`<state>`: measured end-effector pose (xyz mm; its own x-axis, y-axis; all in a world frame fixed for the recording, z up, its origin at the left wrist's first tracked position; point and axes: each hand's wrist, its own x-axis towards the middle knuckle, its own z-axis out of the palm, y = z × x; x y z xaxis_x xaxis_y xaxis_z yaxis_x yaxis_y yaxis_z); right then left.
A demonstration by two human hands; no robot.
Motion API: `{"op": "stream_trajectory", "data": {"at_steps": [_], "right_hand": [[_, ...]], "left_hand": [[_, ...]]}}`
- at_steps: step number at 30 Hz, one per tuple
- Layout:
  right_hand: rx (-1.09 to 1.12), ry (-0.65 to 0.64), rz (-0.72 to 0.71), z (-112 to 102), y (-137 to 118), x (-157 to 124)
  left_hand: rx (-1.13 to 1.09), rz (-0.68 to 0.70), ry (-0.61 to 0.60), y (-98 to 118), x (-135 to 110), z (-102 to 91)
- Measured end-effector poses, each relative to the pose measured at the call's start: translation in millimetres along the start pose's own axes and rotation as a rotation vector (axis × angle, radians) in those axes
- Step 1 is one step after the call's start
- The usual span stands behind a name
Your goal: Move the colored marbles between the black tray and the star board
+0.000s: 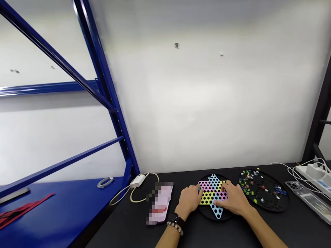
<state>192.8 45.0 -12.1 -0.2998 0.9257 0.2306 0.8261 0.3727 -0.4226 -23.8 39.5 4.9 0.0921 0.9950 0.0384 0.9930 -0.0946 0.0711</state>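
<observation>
A Chinese checkers board (pixel 207 198), star-shaped with pink, yellow and light blue sections full of holes, lies in a round black tray (pixel 207 212). My left hand (pixel 190 199) is at the board's left edge, its fingers curled, with a small blue marble (pixel 199 189) showing at the fingertips. On the board's right side rests my right hand (pixel 234 199), thumb and forefinger spread apart against the surface. Its other fingers are partly hidden. To the right of this hand, a second round black tray (pixel 274 203) holds several coloured glass marbles (pixel 248 191).
A phone (pixel 161 203) lies left of my hands, near a white adapter with a cable (pixel 138 181). At far right are a grey case (pixel 310 199) and a power strip (pixel 315 177) with tangled white cords. A blue metal rack (pixel 108 86) stands left, against the white wall.
</observation>
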Motion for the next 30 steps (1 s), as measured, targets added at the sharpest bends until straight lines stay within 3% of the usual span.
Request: {"op": "stream_trajectory", "data": {"at_steps": [18,26,30], "right_hand": [[0.030,-0.013,-0.007,0,5,0],[0.057,-0.001,0.017,-3,4,0],[0.137,0.053,0.049,-3,1,3]], "left_hand": [[-0.008,-0.036,-0.015,-2,1,-6.5],[-0.034,-0.067,0.074,-3,6,-2.4],[-0.087,-0.070,0.150,-2,7,-11.2]]}}
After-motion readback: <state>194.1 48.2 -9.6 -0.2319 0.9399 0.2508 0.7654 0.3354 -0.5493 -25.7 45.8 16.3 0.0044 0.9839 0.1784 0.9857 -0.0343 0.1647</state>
